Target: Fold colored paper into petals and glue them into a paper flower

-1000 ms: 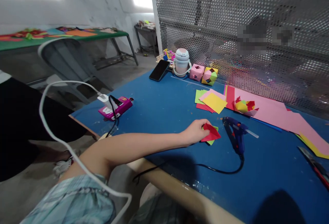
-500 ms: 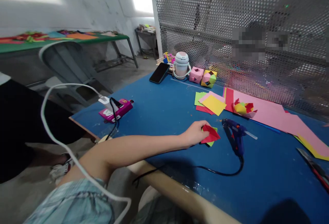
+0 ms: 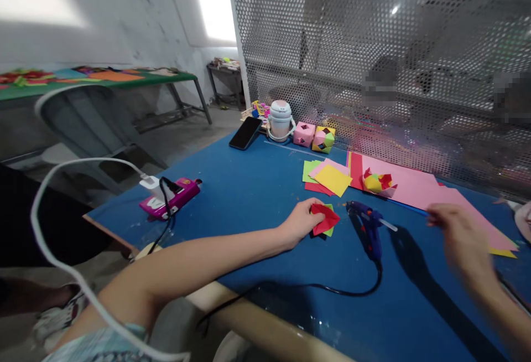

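In the head view the left hand (image 3: 301,221) pinches the folded paper piece (image 3: 326,220) onto the blue table (image 3: 257,185); a flat, steady press suits it; just beyond its fingertips lies the glue gun (image 3: 367,229); the right hand (image 3: 456,234) hovers blurred, perhaps empty, its spread unclear.
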The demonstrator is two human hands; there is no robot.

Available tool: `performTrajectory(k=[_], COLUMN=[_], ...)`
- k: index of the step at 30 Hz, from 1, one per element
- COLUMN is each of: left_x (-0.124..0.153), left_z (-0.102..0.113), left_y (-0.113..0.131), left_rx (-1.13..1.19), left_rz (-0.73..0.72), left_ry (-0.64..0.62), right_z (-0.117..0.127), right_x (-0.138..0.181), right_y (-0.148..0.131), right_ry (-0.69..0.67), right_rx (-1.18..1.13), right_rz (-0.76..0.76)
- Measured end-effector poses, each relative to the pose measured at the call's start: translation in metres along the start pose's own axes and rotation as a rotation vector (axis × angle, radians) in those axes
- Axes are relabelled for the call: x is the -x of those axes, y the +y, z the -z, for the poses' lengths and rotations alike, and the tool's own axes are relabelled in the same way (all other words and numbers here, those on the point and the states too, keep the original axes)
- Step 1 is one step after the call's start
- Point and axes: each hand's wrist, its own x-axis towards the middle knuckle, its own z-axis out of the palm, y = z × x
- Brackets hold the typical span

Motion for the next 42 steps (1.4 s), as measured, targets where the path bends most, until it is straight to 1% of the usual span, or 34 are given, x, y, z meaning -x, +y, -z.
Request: performTrajectory(k=[1, 3, 4, 5, 6, 8, 11, 13, 15, 17, 19, 22, 25, 28, 30, 34, 36, 38, 40, 42], left_x=[0.000, 0.000, 0.000, 0.000, 0.000, 0.002, 0.004, 0.005, 0.004, 0.004, 0.003, 0.004, 0.004, 0.004, 0.004, 0.003, 0.003, 0.004, 0.005, 0.005], left_z=[0.000, 0.001, 0.001, 0.002, 0.001, 0.000, -0.002, -0.002, -0.001, 0.001, 0.002, 0.002, 0.001, 0.001, 0.002, 0.002, 0.002, 0.001, 0.001, 0.001], left_y=[-0.001, -0.003, -0.003, -0.002, -0.001, 0.003, 0.006, 0.006, 0.003, 0.000, -0.003, -0.002, -0.002, -0.003, -0.004, -0.003, -0.002, -0.001, -0.001, -0.002], left_rx=[0.010, 0.043, 0.067, 0.094, 0.123, 0.173, 0.204, 0.173, 0.122, 0.090, 0.084, 0.061, 0.030, 0.019, 0.029, 0.065, 0.081, 0.088, 0.077, 0.058], left_rz=[0.006, 0.025, 0.035, 0.045, 0.056, 0.078, 0.106, 0.096, 0.068, 0.037, 0.016, -0.013, -0.048, -0.056, -0.044, -0.009, 0.004, 0.001, -0.019, -0.044], left_ry=[-0.006, -0.017, -0.018, -0.014, -0.008, -0.001, -0.005, -0.009, -0.012, -0.010, 0.000, 0.020, 0.036, 0.046, 0.048, 0.057, 0.068, 0.066, 0.048, 0.031], right_z=[-0.011, -0.030, -0.037, -0.042, -0.046, -0.051, -0.058, -0.064, -0.071, -0.077, -0.080, -0.080, -0.075, -0.071, -0.070, -0.067, -0.064, -0.061, -0.060, -0.060], right_x=[0.000, 0.005, 0.009, 0.012, 0.014, 0.014, 0.009, 0.007, 0.007, 0.009, 0.010, 0.011, 0.014, 0.021, 0.026, 0.036, 0.038, 0.041, 0.043, 0.046], right_y=[-0.007, -0.024, -0.034, -0.044, -0.053, -0.068, -0.080, -0.082, -0.080, -0.079, -0.079, -0.083, -0.089, -0.093, -0.095, -0.098, -0.101, -0.104, -0.106, -0.107], right_ry=[-0.087, -0.318, -0.434, -0.512, -0.567, -0.607, -0.549, -0.481, -0.437, -0.426, -0.425, -0.411, -0.377, -0.390, -0.389, -0.331, -0.329, -0.335, -0.348, -0.354], right_rx=[-0.048, -0.191, -0.277, -0.333, -0.376, -0.407, -0.314, -0.245, -0.218, -0.214, -0.205, -0.212, -0.248, -0.291, -0.350, -0.474, -0.442, -0.357, -0.285, -0.270], right_rz=[-0.028, -0.117, -0.168, -0.212, -0.242, -0.262, -0.260, -0.261, -0.294, -0.327, -0.324, -0.307, -0.334, -0.350, -0.311, -0.216, -0.162, -0.090, -0.018, 0.049])
